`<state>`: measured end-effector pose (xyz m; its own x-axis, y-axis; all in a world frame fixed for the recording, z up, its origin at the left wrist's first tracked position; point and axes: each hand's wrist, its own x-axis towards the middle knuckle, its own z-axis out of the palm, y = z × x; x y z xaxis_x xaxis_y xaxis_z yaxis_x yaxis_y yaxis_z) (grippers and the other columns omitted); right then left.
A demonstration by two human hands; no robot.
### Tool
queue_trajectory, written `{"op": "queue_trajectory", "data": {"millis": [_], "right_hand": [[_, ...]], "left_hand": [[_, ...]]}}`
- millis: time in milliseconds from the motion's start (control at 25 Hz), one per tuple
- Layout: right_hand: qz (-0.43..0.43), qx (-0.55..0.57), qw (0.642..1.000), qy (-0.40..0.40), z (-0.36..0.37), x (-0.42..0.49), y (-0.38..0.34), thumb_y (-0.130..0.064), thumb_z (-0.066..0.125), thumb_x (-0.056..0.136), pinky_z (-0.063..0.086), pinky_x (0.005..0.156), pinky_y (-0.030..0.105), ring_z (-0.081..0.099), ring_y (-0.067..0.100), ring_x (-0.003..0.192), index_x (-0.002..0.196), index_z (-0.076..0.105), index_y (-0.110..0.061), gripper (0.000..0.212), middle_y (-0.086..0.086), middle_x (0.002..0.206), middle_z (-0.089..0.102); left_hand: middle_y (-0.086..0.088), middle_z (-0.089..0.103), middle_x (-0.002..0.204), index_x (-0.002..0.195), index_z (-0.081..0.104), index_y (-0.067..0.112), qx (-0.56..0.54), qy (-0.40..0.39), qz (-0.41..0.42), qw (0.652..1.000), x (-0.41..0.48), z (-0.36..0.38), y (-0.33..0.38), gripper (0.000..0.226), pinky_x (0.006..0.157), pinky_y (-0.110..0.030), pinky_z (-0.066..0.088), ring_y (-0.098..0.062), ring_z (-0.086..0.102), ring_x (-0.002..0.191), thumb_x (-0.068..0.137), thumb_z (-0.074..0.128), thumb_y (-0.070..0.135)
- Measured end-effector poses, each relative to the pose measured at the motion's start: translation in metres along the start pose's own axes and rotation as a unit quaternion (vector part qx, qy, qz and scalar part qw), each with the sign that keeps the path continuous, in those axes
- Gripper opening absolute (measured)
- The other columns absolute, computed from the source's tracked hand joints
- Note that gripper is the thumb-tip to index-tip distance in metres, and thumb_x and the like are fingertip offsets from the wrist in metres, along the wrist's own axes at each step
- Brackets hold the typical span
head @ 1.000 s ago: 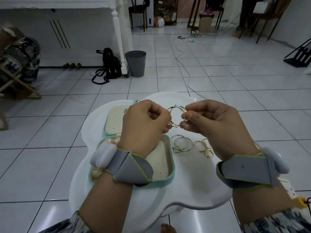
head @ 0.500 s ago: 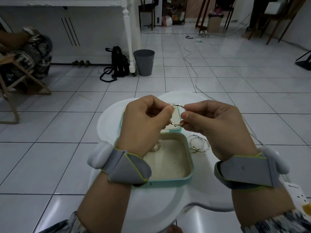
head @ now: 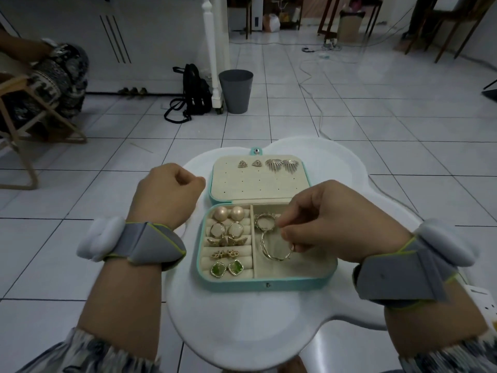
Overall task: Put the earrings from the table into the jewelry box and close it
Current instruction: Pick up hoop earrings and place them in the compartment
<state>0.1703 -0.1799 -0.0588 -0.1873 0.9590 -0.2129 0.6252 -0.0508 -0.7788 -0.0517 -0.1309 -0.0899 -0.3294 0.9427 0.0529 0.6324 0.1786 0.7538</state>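
Head view: the right hand pinches a thin hoop earring low over the right compartment of the open jewelry box, centre frame on the worktop. The left hand is clenched and empty beside the lid. The hoop looks light, springy and easily bent, so a gentle pinch on its rim suits it.

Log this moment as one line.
right grip: pinches hoop earring in jewelry box right compartment | left grip: curled, empty | lid: open

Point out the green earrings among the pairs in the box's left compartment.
The green pair sits in the front row, nearest the person, of the jewelry box; the pairs behind it are gold, cream or pearl-coloured.
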Motion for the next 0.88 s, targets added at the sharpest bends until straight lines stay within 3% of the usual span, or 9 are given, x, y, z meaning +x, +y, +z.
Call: {"op": "queue_trajectory", "data": {"millis": [280,520,760,880], "right_hand": [[0.033,-0.098,0.995,0.014,0.014,-0.001,-0.009,-0.019,0.07,0.072,0.058,0.074,0.036,0.066,0.005,0.056,0.071,0.072,-0.025,0.007,-0.004,0.057,0.071],[0.032,-0.109,0.991,0.063,0.016,-0.002,-0.011,-0.019,0.071,0.071,0.056,0.073,0.032,0.064,0.005,0.062,0.069,0.073,-0.025,0.007,-0.007,0.057,0.069],[0.005,-0.148,0.988,0.046,0.021,-0.002,-0.013,-0.019,0.073,0.073,0.047,0.064,0.014,0.064,0.005,0.073,0.074,0.073,-0.026,0.007,-0.011,0.068,0.068],[-0.006,-0.153,0.987,0.058,0.021,0.0,-0.01,-0.016,0.07,0.074,0.047,0.063,0.014,0.064,0.007,0.074,0.076,0.073,-0.025,0.01,-0.009,0.071,0.07]], "left_hand": [[0.001,0.065,0.085,0.081,0.066,0.02,0.04,-0.041,-0.006,0.998,-0.003,0.014,0.004,0.015,0.079,-0.033,0.049,-0.022,0.059,0.087,0.078,0.063,0.034],[0.002,0.063,0.076,0.078,0.066,0.018,0.044,-0.028,0.004,0.999,-0.002,0.017,0.007,0.012,0.079,-0.034,0.05,-0.024,0.06,0.088,0.078,0.063,0.029],[-0.002,0.067,0.084,0.081,0.067,0.015,0.059,-0.025,0.006,0.998,-0.001,0.018,0.01,0.014,0.079,-0.034,0.049,-0.025,0.06,0.09,0.079,0.061,0.028],[-0.002,0.068,0.086,0.081,0.067,0.016,0.064,-0.024,0.002,0.998,-0.001,0.018,0.009,0.014,0.081,-0.035,0.05,-0.025,0.06,0.091,0.079,0.062,0.029]]}}
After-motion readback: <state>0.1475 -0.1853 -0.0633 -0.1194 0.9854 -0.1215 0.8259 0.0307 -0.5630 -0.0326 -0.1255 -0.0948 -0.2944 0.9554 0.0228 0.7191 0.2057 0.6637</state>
